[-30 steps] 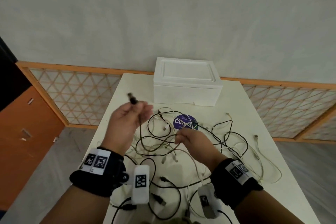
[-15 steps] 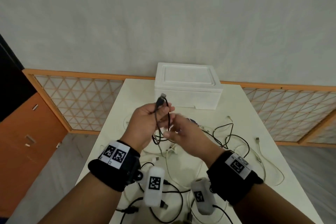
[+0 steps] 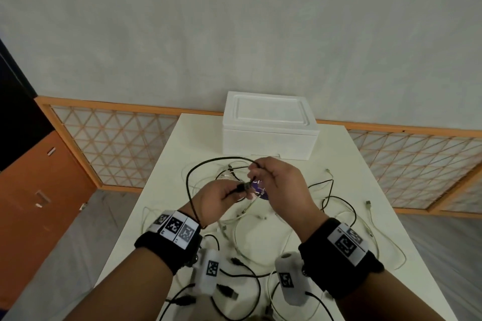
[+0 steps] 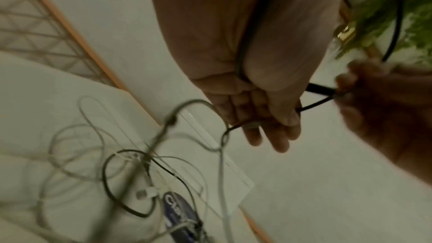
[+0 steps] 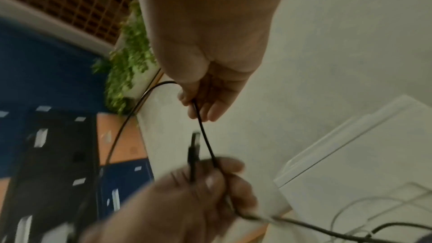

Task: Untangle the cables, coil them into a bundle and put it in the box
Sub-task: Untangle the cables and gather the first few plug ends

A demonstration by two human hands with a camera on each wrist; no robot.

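Left hand point(image 3: 217, 199) pinching thin black cable point(image 3: 190, 177) near its plug, right hand point(image 3: 280, 185) pinching its round loop, ridged white foam box point(image 3: 270, 126) behind on smooth counter point(image 3: 347, 164)

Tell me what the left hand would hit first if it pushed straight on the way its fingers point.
Most likely the right hand: the left hand points across at it, both gripping the thin black cable, though depth is uncertain.

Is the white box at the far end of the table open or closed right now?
Closed. The lid sits flush on the white box, with no gap showing.
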